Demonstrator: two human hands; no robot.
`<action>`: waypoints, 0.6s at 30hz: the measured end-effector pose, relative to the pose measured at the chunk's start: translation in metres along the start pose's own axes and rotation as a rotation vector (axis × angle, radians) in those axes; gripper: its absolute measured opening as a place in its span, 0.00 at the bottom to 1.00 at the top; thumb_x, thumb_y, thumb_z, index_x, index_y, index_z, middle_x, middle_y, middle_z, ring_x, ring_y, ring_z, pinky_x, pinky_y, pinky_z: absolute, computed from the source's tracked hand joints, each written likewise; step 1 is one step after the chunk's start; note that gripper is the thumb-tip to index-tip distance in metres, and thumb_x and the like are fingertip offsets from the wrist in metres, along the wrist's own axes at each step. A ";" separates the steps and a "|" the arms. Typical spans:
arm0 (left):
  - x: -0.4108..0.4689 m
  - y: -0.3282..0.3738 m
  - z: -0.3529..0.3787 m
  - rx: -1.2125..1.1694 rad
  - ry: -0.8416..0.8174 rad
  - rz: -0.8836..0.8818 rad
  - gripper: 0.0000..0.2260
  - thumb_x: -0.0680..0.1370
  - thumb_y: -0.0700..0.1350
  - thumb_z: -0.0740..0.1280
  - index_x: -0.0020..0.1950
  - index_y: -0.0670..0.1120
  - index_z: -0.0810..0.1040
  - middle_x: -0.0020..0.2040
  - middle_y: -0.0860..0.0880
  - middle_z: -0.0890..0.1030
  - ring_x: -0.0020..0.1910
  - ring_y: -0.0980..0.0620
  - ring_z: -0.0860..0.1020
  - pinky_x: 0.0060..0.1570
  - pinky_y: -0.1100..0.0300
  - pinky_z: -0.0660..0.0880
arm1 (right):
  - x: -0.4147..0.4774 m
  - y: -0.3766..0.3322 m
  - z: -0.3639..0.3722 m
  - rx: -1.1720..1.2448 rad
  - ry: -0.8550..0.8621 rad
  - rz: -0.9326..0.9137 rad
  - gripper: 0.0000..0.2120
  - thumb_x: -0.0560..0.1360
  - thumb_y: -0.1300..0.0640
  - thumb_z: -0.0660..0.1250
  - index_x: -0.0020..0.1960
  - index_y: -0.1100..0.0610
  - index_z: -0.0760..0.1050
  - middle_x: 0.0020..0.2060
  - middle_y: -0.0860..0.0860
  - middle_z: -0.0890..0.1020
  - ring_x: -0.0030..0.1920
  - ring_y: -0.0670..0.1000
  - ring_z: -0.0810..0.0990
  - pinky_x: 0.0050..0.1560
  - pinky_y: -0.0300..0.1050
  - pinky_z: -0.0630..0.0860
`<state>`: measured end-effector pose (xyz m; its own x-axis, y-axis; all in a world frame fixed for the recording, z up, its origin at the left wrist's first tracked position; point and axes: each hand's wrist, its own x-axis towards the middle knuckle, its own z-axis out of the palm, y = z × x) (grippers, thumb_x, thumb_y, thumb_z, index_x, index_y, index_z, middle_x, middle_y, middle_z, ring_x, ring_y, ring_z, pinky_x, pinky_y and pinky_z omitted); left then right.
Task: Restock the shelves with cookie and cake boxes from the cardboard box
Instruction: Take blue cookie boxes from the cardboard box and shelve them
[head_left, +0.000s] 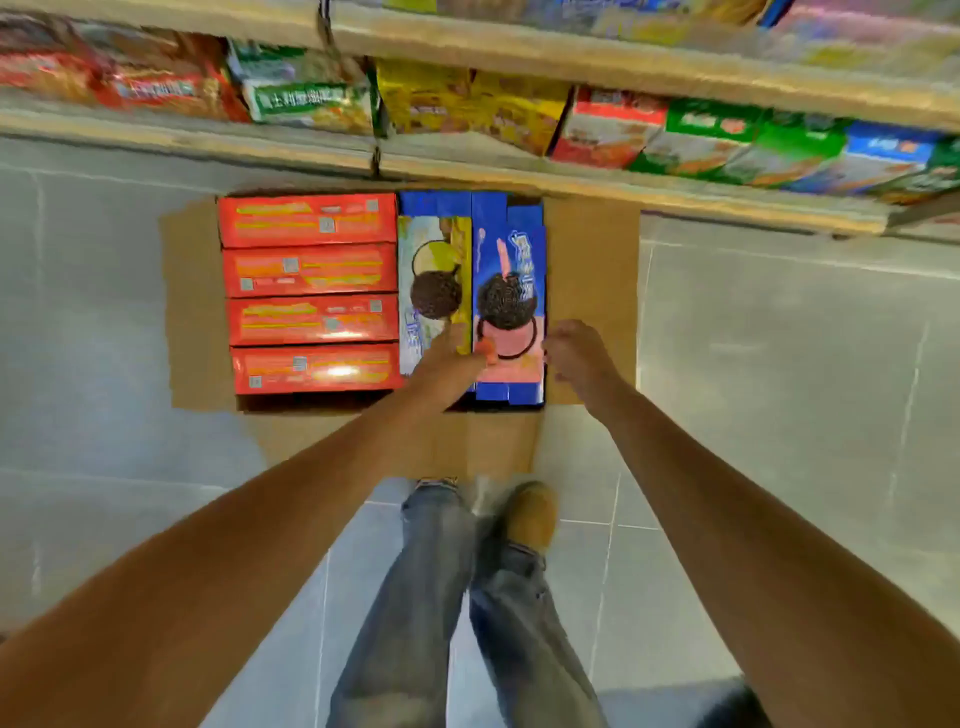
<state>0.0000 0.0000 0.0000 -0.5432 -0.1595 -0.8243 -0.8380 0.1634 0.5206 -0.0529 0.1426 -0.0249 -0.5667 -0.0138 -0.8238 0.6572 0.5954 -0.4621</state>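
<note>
An open cardboard box lies on the floor below the shelves. Inside it, several red boxes fill the left part in a column. A blue-and-yellow cookie box and a blue-and-pink cookie box stand side by side on the right. My left hand rests on the near end of the two blue boxes, its thumb on the pink one. My right hand is at the pink box's right edge, fingers curled, over the box flap. The picture is blurred, so whether either hand grips is unclear.
Two shelf boards run across the top, stocked with red, green, yellow and blue packets. The box's near flap lies flat toward my feet. Grey tiled floor lies on both sides.
</note>
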 end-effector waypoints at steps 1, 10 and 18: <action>0.014 -0.008 0.005 0.019 -0.003 0.066 0.16 0.76 0.40 0.64 0.63 0.46 0.70 0.56 0.43 0.75 0.57 0.47 0.75 0.47 0.59 0.71 | 0.012 0.005 0.008 -0.041 0.006 -0.003 0.12 0.75 0.64 0.59 0.35 0.54 0.66 0.31 0.50 0.69 0.30 0.47 0.67 0.29 0.35 0.65; 0.082 -0.079 0.047 0.221 0.194 0.397 0.20 0.74 0.38 0.56 0.65 0.35 0.68 0.60 0.37 0.70 0.61 0.42 0.69 0.65 0.52 0.66 | 0.074 0.042 0.047 0.209 0.122 0.024 0.11 0.69 0.67 0.59 0.50 0.62 0.73 0.41 0.59 0.76 0.35 0.53 0.74 0.35 0.45 0.72; 0.098 -0.070 0.040 -0.061 0.047 0.128 0.21 0.70 0.29 0.63 0.62 0.40 0.71 0.61 0.38 0.68 0.52 0.44 0.76 0.34 0.75 0.75 | 0.080 0.055 0.046 0.319 0.037 0.084 0.13 0.62 0.62 0.65 0.45 0.53 0.74 0.41 0.51 0.79 0.45 0.53 0.78 0.44 0.45 0.74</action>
<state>0.0077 0.0120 -0.1265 -0.6463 -0.1871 -0.7398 -0.7627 0.1258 0.6344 -0.0394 0.1373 -0.1310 -0.5180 0.0574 -0.8534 0.8215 0.3115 -0.4777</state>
